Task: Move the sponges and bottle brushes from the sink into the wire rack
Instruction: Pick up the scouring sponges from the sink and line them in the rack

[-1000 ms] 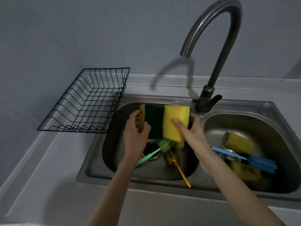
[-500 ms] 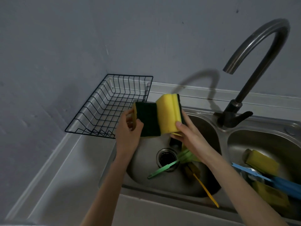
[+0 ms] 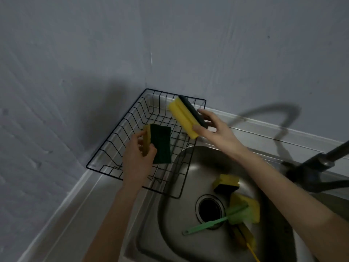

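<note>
My left hand (image 3: 138, 157) grips a sponge (image 3: 160, 143) with its dark green scrub face toward me, held above the black wire rack (image 3: 120, 133). My right hand (image 3: 213, 129) holds a yellow sponge (image 3: 184, 116) with a dark backing, tilted over the rack's far right side. In the sink basin (image 3: 170, 214) lie two more yellow sponges (image 3: 226, 183) (image 3: 245, 204), a green bottle brush (image 3: 213, 224) across the drain, and a yellow bottle brush (image 3: 243, 237) at the lower right.
The rack sits in the counter corner against grey walls, its near right corner overhanging the sink rim. The drain (image 3: 209, 208) is open. A dark faucet base (image 3: 317, 171) stands at the right. Grey counter (image 3: 75, 214) runs along the left.
Both hands have carried their sponges up out of the sink and leftward over the wire rack. The view has swung left, so the right basin is out of frame.
</note>
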Available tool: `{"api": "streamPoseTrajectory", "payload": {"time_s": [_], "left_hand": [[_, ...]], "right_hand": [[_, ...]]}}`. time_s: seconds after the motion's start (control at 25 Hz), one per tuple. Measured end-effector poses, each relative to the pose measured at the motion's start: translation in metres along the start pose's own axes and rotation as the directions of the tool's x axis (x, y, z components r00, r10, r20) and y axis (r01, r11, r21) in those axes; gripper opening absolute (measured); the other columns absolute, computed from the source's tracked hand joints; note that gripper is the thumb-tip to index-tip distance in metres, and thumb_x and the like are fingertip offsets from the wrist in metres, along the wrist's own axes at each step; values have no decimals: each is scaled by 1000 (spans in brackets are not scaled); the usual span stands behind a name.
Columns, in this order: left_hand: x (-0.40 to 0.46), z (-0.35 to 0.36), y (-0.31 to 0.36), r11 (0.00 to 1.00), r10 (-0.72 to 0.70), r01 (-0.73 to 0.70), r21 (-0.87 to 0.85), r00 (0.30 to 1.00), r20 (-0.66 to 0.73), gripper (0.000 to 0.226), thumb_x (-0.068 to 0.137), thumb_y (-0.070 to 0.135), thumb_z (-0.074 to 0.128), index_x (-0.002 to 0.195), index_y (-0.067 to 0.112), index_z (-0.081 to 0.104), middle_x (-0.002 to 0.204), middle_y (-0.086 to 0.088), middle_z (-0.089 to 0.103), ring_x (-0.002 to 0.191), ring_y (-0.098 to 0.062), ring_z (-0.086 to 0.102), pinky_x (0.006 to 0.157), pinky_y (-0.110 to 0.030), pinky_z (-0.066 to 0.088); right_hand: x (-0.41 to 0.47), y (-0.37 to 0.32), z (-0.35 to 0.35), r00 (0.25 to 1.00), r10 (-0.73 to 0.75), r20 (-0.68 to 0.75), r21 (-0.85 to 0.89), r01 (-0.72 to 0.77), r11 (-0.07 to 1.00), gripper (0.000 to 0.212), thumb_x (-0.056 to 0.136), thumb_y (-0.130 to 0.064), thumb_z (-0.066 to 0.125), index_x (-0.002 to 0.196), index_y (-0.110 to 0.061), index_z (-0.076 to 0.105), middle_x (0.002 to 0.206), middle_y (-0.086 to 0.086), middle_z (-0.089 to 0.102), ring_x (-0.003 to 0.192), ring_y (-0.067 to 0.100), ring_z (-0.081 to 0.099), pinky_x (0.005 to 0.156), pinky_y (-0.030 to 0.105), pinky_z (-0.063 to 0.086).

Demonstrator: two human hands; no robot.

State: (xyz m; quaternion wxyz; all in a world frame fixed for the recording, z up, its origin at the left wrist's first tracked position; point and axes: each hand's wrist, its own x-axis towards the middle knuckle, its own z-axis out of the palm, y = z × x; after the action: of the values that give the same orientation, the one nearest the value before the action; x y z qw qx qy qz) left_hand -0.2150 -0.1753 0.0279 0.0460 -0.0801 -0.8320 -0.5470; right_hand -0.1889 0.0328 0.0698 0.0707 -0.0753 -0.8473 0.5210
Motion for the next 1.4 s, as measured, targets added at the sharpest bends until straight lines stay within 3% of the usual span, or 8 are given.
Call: {"api": "streamPoseTrajectory", "payload": {"time_s": [0.16,0.28,0.48,0.72,1.0,1.2,1.32,1.4], "left_hand": [[30,6,-16,995,-87,87,45,996,-7,37,84,18,55,119,18,44,107,0,51,94,-16,52,74,-32,47],[49,11,-25,993,-98,98,66,995,1,37,84,18,56,119,18,44,103,1,50,88,-16,53,63,-22,45],[68,18,-39,986,-158,159,58,987,-8,39,84,18,56,121,19,44,102,0,52,87,-14,53,63,-16,43],[75,20,-53,984,-140,147,105,988,-67,38,82,14,58,119,16,46,89,6,53,74,1,50,50,-5,39],[79,22,-62,979,-201,203,37,979,-42,36,83,14,57,117,19,46,84,17,47,77,0,50,48,0,42],[79,24,-60,971,-239,239,-18,971,-17,33,83,13,56,114,19,47,84,14,49,75,-1,51,46,0,41],[81,22,-57,947,-310,310,-89,951,16,28,85,15,54,111,21,47,94,1,54,77,-3,53,45,-7,45],[85,21,-52,879,-415,420,-225,907,72,24,86,16,52,108,23,45,104,-6,55,83,-14,57,51,-15,47]], "right_hand": [[69,8,20,992,-116,42,-188,122,975,66,78,-35,64,135,-22,34,129,0,49,109,9,43,85,24,40],[117,24,40,979,-176,104,-402,203,893,71,76,-36,66,136,-19,33,133,8,48,117,23,42,98,36,37],[163,58,76,956,-160,247,-555,275,785,76,75,-37,65,138,-19,28,142,11,36,127,32,27,105,36,23],[181,78,103,951,-65,304,-549,231,803,78,78,-34,63,141,-18,21,143,10,34,128,33,30,106,41,30],[187,76,107,967,-57,249,-577,196,793,65,82,-25,61,137,-14,28,141,11,32,127,33,29,100,42,38],[185,65,103,955,1,297,-656,203,727,70,83,-38,55,140,-14,22,148,10,26,134,33,20,109,41,26],[172,46,90,974,-43,220,-502,151,852,65,87,-37,50,139,-9,24,147,15,28,134,33,24,109,38,24],[158,35,82,981,42,190,-372,32,928,60,89,-38,46,137,-8,27,138,18,39,123,27,41,96,30,36]]}}
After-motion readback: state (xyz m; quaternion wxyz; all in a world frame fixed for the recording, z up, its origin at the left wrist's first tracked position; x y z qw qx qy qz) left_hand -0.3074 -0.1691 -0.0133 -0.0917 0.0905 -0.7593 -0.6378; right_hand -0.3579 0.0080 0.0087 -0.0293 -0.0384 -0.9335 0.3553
